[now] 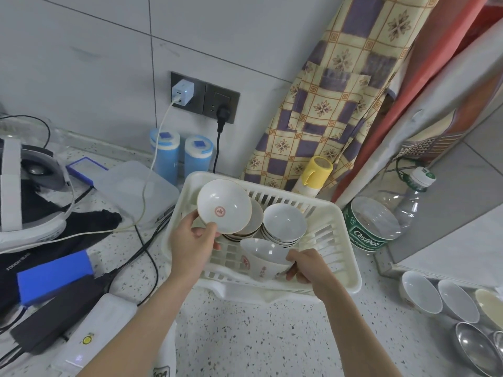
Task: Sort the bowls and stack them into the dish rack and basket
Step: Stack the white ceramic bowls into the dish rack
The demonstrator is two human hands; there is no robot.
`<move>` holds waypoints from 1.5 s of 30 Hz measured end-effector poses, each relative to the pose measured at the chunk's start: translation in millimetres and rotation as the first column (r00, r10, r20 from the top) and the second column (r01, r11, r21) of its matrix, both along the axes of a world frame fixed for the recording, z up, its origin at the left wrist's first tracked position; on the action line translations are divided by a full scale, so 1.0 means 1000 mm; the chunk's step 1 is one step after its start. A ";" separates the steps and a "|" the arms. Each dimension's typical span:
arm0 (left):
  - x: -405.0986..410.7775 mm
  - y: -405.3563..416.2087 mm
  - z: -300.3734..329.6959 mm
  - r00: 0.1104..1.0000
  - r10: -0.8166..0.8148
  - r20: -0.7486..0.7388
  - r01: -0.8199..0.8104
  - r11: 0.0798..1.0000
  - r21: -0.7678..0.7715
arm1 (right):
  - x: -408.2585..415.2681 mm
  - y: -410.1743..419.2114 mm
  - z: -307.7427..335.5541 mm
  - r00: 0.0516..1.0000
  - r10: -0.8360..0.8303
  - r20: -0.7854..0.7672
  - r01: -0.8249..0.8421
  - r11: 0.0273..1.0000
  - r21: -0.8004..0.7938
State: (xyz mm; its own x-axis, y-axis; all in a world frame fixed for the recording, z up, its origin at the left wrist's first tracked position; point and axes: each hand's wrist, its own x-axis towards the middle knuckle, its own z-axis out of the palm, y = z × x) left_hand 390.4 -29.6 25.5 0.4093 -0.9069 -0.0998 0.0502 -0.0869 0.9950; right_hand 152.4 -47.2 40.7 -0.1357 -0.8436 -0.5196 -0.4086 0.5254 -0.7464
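- Left hand (194, 242) pinches a shallow white dish (224, 205) by its rim, tilted above the white basket (343, 240).
- Right hand (306, 265) grips a red-marked bowl (265, 258), tipped sideways inside the basket.
- Two bowl stacks (284, 224) sit behind.
- Basket rests on the speckled counter (245, 330).

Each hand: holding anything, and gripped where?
Left hand pinches the saucer at its lower rim. Right hand grips the tilted bowl by rim and side.

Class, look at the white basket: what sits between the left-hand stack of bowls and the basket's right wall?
In the head view, a second stack of white bowls stands between the left stack and the basket's right wall.
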 end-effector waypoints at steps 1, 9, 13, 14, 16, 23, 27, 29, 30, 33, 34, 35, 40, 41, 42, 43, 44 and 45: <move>0.000 0.000 0.000 1.000 -0.003 -0.004 0.003 1.000 0.002 | 0.001 -0.001 0.000 1.000 -0.001 -0.006 0.002 1.000 0.012; 0.000 -0.001 0.000 1.000 -0.019 0.003 0.019 0.999 0.029 | 0.004 -0.007 -0.005 0.998 -0.024 -0.064 0.026 0.999 0.043; 0.000 -0.002 -0.001 1.000 -0.012 0.010 0.011 0.999 0.034 | 0.006 -0.008 -0.007 0.995 0.014 -0.098 -0.008 0.998 0.061; 0.000 -0.002 -0.001 1.000 -0.010 0.013 0.009 0.999 0.035 | 0.007 -0.009 -0.008 0.994 0.027 -0.102 -0.020 0.998 0.066; 0.000 -0.003 -0.003 1.000 -0.004 0.026 0.003 0.999 0.037 | 0.008 -0.010 -0.011 0.990 0.060 -0.124 -0.051 0.996 0.075; 0.000 -0.003 -0.003 0.995 -0.008 0.096 0.004 0.999 0.047 | 0.005 -0.012 -0.026 0.960 0.123 -0.251 -0.101 0.990 0.100; -0.001 -0.003 -0.002 0.993 -0.020 0.114 0.014 0.998 0.053 | 0.008 -0.012 -0.027 0.926 0.158 -0.343 -0.131 0.986 0.100; -0.001 -0.003 -0.002 0.993 -0.026 0.118 0.019 0.998 0.056 | 0.011 -0.009 -0.029 0.850 0.171 -0.498 -0.144 0.985 0.092; -0.001 -0.003 -0.001 0.993 -0.027 0.116 0.020 0.998 0.058 | 0.012 -0.007 -0.029 0.801 0.163 -0.576 -0.144 0.986 0.079; -0.002 -0.003 0.000 0.993 -0.025 0.118 0.017 0.998 0.065 | 0.016 -0.005 -0.029 0.732 0.144 -0.666 -0.138 0.989 0.061; -0.002 -0.003 0.000 0.992 -0.023 0.121 0.015 0.998 0.067 | 0.016 -0.006 -0.029 0.727 0.151 -0.670 -0.142 0.988 0.069; -0.002 -0.003 0.000 0.992 -0.023 0.121 0.015 0.998 0.068 | 0.016 -0.007 -0.028 0.723 0.162 -0.672 -0.146 0.986 0.080; -0.003 -0.002 0.001 0.991 -0.035 0.129 0.024 0.996 0.082 | 0.015 -0.010 -0.028 0.713 0.221 -0.665 -0.164 0.975 0.148; -0.003 -0.002 0.001 0.992 -0.035 0.124 0.025 0.996 0.082 | 0.014 -0.010 -0.028 0.714 0.230 -0.662 -0.164 0.973 0.162; -0.003 -0.002 0.001 0.992 -0.035 0.118 0.025 0.996 0.081 | 0.014 -0.011 -0.028 0.714 0.236 -0.659 -0.163 0.972 0.171; -0.003 -0.003 0.001 0.993 -0.035 0.114 0.025 0.996 0.082 | 0.014 -0.012 -0.028 0.715 0.238 -0.657 -0.160 0.971 0.178; -0.003 -0.002 0.001 0.993 -0.035 0.113 0.025 0.996 0.084 | 0.013 -0.012 -0.027 0.718 0.240 -0.654 -0.158 0.970 0.183; -0.003 -0.002 0.001 0.993 -0.036 0.113 0.026 0.996 0.085 | 0.013 -0.013 -0.027 0.721 0.240 -0.650 -0.154 0.970 0.187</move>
